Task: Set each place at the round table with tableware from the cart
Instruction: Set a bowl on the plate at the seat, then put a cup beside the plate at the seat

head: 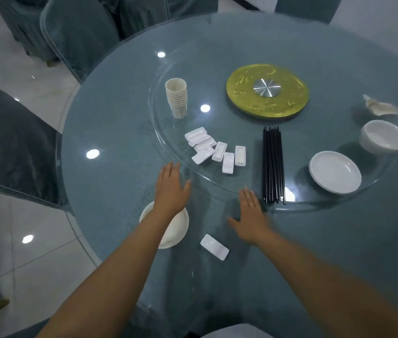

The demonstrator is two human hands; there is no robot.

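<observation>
Left hand (172,185): flat, fingers straight, holding nothing, above a white plate (177,231).
Right hand (251,217): spread, holding nothing.
Chopstick rest (214,247): on tabletop (119,191) between forearms, long axis slanting near-right.
Chopsticks (273,164): bundled, pointing away.

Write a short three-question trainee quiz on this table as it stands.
1. True or false: the left hand grips the cup stack.
2. Which lies just right of the loose chopstick rests? A) black chopsticks B) folded napkin C) gold turntable hub
3. What single white piece lies between the forearms, near the table edge?

Key: 1 false, it is open above the glass. 2 A. 3 one chopstick rest.
</observation>
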